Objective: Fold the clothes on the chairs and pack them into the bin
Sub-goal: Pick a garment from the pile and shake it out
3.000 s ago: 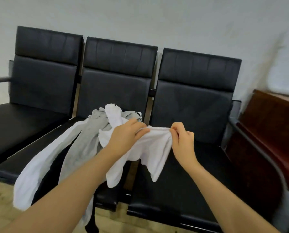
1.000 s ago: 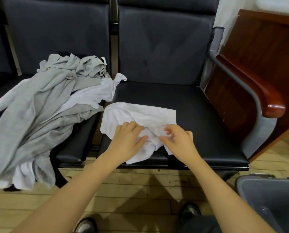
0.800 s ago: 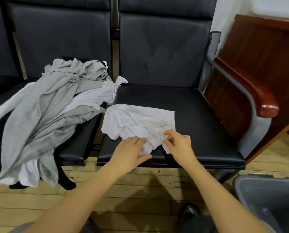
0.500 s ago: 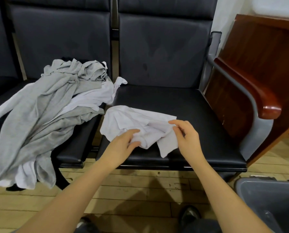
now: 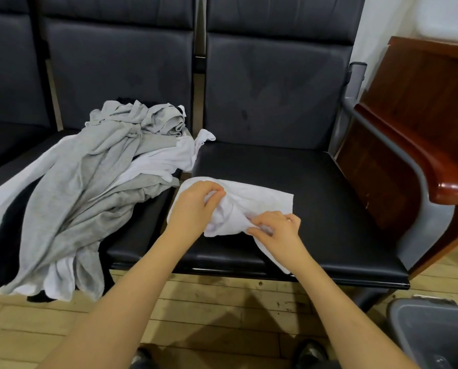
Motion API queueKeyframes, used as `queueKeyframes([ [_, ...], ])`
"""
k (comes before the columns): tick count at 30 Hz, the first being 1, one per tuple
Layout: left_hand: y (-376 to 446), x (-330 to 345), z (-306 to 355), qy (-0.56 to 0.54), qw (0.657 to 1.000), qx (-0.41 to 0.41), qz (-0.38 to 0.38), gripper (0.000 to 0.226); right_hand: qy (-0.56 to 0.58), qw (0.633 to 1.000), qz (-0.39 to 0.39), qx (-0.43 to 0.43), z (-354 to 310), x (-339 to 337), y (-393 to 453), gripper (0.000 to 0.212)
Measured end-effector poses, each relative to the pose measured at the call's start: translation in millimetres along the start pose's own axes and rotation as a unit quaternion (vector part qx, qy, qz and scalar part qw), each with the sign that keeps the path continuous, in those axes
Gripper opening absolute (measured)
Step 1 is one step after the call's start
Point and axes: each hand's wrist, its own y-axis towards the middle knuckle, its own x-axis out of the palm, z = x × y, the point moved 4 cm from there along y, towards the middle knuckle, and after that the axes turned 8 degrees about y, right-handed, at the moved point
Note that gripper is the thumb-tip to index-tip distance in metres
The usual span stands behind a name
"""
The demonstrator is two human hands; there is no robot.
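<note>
While bunched on 1 seat (image 5: pixel 315 187) — 1 white garment (image 5: pixel 251 201), 2 hands' grip pinching it: left hand (image 5: pixel 193 206), right hand (image 5: pixel 278 230).

Wooden armrest (image 5: pixel 432 166) overhangs bin (image 5: pixel 435 334); seat (image 5: pixel 315 182) bare rightward.

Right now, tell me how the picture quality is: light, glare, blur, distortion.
Head view: soft even light; a glare spot on the wooden armrest; wide-angle bending curves the chair backs and edges; both hands and the white cloth are fairly sharp; the bin is cropped at the corner.
</note>
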Motion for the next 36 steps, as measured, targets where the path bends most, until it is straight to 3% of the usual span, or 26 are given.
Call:
queueKeyframes([
  [6,3.8,-9.2,-6.3,0.086,0.995,0.051,0.021,0.028,0.215,0.968,0.128,0.001,-16.7,-32.3,-0.6,0.018],
  [9,2.1,-16.5,4.6,0.082,0.989,0.118,0.029,0.047,0.225,0.958,0.176,-0.016,-26.5,-55.3,-6.3,0.019],
  [12,-4.1,-11.0,7.2,0.083,0.984,0.161,0.000,0.041,0.176,0.966,0.189,-0.006,-16.4,-66.0,-4.0,0.017],
  [17,-8.7,9.0,-9.0,0.053,0.988,0.121,-0.075,0.013,0.040,0.980,0.183,0.067,19.9,-53.7,8.9,0.015],
  [21,-11.1,12.1,-31.7,0.081,0.986,0.043,-0.138,0.016,-0.055,0.981,0.168,0.081,27.8,-39.0,14.3,0.019],
  [27,-14.9,8.6,-50.9,0.138,0.969,0.008,-0.206,0.021,-0.101,0.978,0.174,0.047,24.2,-29.1,14.5,0.021],
  [30,-16.5,4.1,-51.4,0.122,0.977,-0.001,-0.174,0.018,-0.070,0.980,0.182,-0.038,8.6,-22.2,13.1,0.020],
  [32,-15.0,-1.8,-42.4,0.076,0.988,0.004,-0.136,0.015,-0.062,0.982,0.136,-0.116,-10.4,-14.6,13.4,0.026],
  [36,-10.0,-16.3,-16.7,0.018,0.995,0.044,-0.083,0.013,-0.049,0.994,0.041,-0.094,-24.8,6.9,16.3,0.023],
])
